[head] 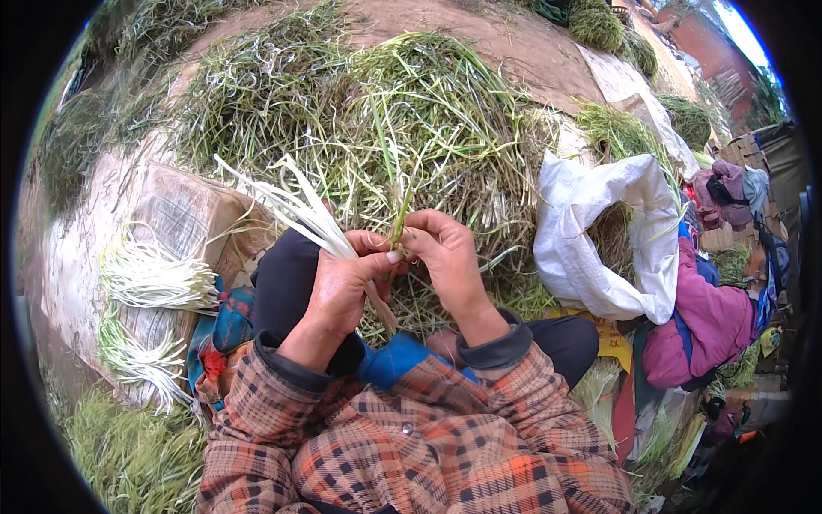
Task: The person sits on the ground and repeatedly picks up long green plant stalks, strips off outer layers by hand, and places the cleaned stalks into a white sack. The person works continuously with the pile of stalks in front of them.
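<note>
In my left hand (343,283) lies a bundle of long white peeled stems (298,202), their pale ends sticking out below the palm. My right hand (446,257) meets it at the fingertips, and both pinch a thin green stalk (401,209) that points upward. Which fingers bear on the stalk is partly hidden. Beyond my hands spreads a large heap of green, grassy stalks (424,115). More white stems (160,273) lie in a pile on a wooden block (173,205) at the left, with a second, greener-ended bunch (144,360) nearer me.
An open white woven sack (565,238) stands at the right, dry plant matter inside. Beyond it sits a person in a pink jacket (700,321). A patterned cloth bag (225,334) rests by my left knee. Loose greens (128,450) lie at lower left.
</note>
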A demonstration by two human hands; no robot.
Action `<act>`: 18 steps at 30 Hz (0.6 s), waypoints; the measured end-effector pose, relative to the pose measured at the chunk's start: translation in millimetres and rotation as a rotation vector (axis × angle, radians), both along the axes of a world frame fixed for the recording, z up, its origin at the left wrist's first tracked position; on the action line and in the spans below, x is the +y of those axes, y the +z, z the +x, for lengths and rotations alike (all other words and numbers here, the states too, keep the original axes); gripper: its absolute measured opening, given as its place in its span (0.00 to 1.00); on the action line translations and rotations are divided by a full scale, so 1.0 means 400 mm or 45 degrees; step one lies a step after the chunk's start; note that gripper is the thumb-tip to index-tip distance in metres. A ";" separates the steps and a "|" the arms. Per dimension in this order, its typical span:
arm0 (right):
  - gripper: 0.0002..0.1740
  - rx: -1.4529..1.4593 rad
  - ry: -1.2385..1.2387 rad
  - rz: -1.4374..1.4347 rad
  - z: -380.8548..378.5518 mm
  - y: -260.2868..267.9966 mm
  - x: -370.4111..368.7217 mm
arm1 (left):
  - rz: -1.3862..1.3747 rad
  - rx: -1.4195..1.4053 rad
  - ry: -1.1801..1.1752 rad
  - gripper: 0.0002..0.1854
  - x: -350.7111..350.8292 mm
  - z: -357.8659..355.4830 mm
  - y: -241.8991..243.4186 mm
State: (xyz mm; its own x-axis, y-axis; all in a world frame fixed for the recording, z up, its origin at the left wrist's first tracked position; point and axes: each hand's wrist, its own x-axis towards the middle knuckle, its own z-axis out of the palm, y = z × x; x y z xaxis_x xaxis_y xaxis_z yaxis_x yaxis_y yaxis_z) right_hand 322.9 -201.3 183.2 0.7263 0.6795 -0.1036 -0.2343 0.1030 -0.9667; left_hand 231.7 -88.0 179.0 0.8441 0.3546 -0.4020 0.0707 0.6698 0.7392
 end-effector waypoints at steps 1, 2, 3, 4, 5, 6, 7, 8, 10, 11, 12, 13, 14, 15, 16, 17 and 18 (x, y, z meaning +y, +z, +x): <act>0.06 0.049 -0.030 -0.016 -0.002 -0.001 0.013 | -0.011 -0.028 0.009 0.06 -0.001 -0.001 0.000; 0.06 0.094 -0.060 -0.009 -0.006 -0.003 0.020 | -0.021 -0.022 0.025 0.06 -0.002 -0.002 -0.001; 0.06 0.134 -0.065 0.017 -0.012 -0.006 0.024 | -0.031 0.003 0.036 0.05 -0.004 -0.003 -0.001; 0.06 0.136 -0.078 -0.055 -0.016 -0.008 0.023 | -0.047 -0.009 0.012 0.05 -0.003 -0.004 -0.002; 0.06 0.122 -0.090 -0.037 -0.023 -0.011 0.021 | -0.042 0.005 0.015 0.05 -0.004 -0.004 -0.003; 0.06 0.110 -0.090 -0.017 -0.027 -0.014 0.020 | -0.035 0.011 0.015 0.04 -0.004 -0.003 -0.004; 0.06 0.106 -0.136 -0.043 -0.031 -0.015 0.018 | -0.027 0.008 0.027 0.05 -0.004 -0.003 -0.005; 0.06 0.146 -0.142 0.040 -0.038 -0.017 0.015 | -0.045 -0.005 0.016 0.05 -0.003 -0.001 -0.006; 0.06 0.246 -0.205 0.129 -0.038 -0.021 0.004 | -0.072 -0.014 0.019 0.05 0.001 0.003 -0.009; 0.06 0.262 -0.303 0.125 -0.035 -0.026 -0.004 | -0.089 -0.027 0.060 0.05 0.003 0.003 -0.010; 0.06 0.277 -0.362 0.136 -0.025 -0.031 -0.022 | -0.101 -0.008 0.100 0.05 0.006 0.004 -0.010; 0.06 0.267 -0.382 0.203 -0.016 -0.039 -0.045 | -0.115 0.012 0.140 0.05 0.007 0.004 -0.010; 0.06 0.235 -0.387 0.150 0.001 -0.047 -0.075 | -0.093 -0.006 0.096 0.08 0.018 0.002 -0.008; 0.04 0.204 -0.426 0.087 0.014 -0.061 -0.104 | -0.056 -0.022 0.094 0.12 0.021 -0.002 -0.005; 0.04 -0.001 -0.393 -0.222 0.026 -0.078 -0.130 | 0.003 -0.036 0.130 0.14 0.022 -0.003 -0.002; 0.03 -0.173 -0.359 -0.509 0.031 -0.100 -0.150 | 0.064 -0.054 0.174 0.16 0.023 -0.005 0.003; 0.02 -0.443 -0.251 -0.731 0.020 -0.124 -0.161 | 0.141 0.008 0.210 0.20 0.026 -0.006 0.009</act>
State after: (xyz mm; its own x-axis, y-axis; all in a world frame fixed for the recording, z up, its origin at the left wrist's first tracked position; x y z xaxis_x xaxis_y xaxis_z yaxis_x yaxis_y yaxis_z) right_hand 331.0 -265.5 133.4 0.8864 0.4393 -0.1459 0.0695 -0.4378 -0.8964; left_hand 229.1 -77.4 182.5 0.7685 0.5302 -0.3582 -0.0282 0.5873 0.8088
